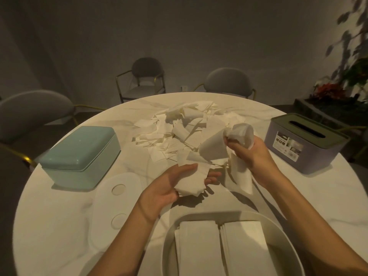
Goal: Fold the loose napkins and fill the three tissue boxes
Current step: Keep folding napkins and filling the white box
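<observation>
head view — left hand (169, 182) cradles napkins (192, 181) half-open; right hand (252, 151) pinches loose napkin (217, 146).

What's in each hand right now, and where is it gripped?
Left hand holds a folded napkin across its palm, thumb on top. Right hand pinches crumpled napkins at their bunched top.

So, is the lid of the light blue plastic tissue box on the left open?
No, the light blue plastic tissue box has its lid sitting flat and closed on top.
</observation>
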Available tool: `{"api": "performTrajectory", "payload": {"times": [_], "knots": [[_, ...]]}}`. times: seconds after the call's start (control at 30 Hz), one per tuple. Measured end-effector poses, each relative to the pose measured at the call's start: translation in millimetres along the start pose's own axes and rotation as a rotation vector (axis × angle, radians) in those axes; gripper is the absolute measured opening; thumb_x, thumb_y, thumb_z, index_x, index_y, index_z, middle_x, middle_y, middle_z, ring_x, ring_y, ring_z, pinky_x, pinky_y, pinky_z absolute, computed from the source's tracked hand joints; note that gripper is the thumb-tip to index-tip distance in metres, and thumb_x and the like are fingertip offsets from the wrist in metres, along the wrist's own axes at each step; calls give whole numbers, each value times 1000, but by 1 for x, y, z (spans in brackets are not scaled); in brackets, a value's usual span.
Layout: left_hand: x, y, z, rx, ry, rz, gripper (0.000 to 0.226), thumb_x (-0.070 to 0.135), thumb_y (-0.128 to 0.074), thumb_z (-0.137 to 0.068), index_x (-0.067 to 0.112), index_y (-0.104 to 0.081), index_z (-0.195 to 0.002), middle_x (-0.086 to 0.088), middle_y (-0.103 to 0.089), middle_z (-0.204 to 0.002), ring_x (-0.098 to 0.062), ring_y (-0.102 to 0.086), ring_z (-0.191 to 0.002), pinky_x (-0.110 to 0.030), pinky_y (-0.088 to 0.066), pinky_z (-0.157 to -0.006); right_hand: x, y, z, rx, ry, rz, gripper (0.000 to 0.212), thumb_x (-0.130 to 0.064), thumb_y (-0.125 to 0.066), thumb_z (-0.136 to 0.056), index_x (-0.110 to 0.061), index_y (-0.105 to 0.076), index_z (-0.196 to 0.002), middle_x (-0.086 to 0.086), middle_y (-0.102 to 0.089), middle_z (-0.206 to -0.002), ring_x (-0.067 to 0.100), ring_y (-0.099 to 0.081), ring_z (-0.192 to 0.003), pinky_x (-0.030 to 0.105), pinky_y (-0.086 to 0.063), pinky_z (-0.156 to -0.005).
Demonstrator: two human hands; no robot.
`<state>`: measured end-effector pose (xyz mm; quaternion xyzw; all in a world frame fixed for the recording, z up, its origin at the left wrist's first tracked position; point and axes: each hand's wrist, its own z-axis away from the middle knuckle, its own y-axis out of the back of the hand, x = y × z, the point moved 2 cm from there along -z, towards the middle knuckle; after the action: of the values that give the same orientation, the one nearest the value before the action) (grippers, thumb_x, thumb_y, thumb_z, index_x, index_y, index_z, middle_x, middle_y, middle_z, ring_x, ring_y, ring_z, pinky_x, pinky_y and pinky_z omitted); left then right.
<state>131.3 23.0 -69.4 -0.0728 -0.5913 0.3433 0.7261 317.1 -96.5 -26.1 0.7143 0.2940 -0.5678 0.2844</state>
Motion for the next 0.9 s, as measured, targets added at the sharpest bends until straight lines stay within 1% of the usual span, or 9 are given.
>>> {"api": "performTrajectory", "payload": {"times": [0.1, 0.17, 0.3, 0.47, 0.57, 0.7, 0.73, 0.8, 0.9], "knots": [[-2, 6, -4, 122, 14, -15, 36, 22, -71, -91, 3, -72, -122, -27, -69, -124, -41, -67, -102, -55, -53, -94, -9, 4, 3, 17, 110, 19, 16, -25, -72, -91, -30, -64, -103, -14, -66, -73, 12, -53, -64, 28, -44, -58], [-2, 10, -7, 212, 1, -1, 38, 23, -76, -88, 4, -70, -120, -27, -72, -114, -44, -70, -98, -67, -46, -100, -17, 1, 6, -3, 184, 69, 16, -34, -70, -88, -37, -64, -103, -18, -70, -88, 5, -65, -79, 24, -53, -67], [1, 1, -6, 258, -32, 80, 28, 21, -68, -92, 12, -69, -119, -17, -76, -93, -33, -74, -77, -47, -61, -71, -25, -7, 9, -82, 263, 182, 19, -30, -77, -82, -40, -69, -97, -27, -72, -91, -8, -65, -92, 9, -51, -75], [3, 5, -11, 269, -99, 108, 33, 21, -75, -86, 7, -78, -115, -16, -74, -111, -34, -70, -109, -52, -48, -107, -23, -18, 13, -219, 399, 391, 23, -38, -74, -81, -30, -77, -102, -24, -74, -94, 1, -68, -92, 13, -52, -76], [4, -2, -11, 208, -83, 115, 27, 31, -71, -86, 10, -83, -99, -16, -74, -106, -31, -72, -97, -43, -57, -90, -19, -21, 10, -247, 392, 420, 16, -33, -78, -84, -32, -78, -99, -22, -75, -92, 5, -70, -90, 19, -54, -73], [3, -14, -6, 170, -10, 89, 68, 70, -53, -88, 13, -81, -112, -20, -72, -116, -39, -68, -104, -52, -53, -97, -7, -26, 3, -193, 261, 441, 15, -36, -80, -84, -45, -71, -91, -23, -73, -85, 2, -67, -84, 27, -53, -67], [0, -15, 1, 158, -25, 46, 61, 65, -53, -91, 15, -80, -114, -16, -73, -117, -39, -67, -108, -48, -56, -93, -4, -26, 1, -184, 226, 452, 16, -38, -79, -83, -46, -69, -93, -24, -72, -86, 0, -66, -83, 26, -51, -63], [-7, -10, 20, 98, -101, -25, 25, 24, -58, -103, 21, -71, -125, -1, -71, -125, -34, -62, -121, -22, -58, -85, 0, -25, -1, -204, 139, 455, 27, -44, -79, -81, -42, -66, -105, -24, -67, -96, 2, -64, -83, 21, -46, -61], [-19, 4, 37, 51, -252, -227, 41, -11, -49, -99, 21, -60, -122, 0, -66, -127, -37, -57, -129, -6, -51, -82, 1, -21, 2, -227, -59, 362, 58, -57, -75, -73, -29, -59, -120, -7, -68, -104, 13, -67, -82, 22, -49, -56]]}}
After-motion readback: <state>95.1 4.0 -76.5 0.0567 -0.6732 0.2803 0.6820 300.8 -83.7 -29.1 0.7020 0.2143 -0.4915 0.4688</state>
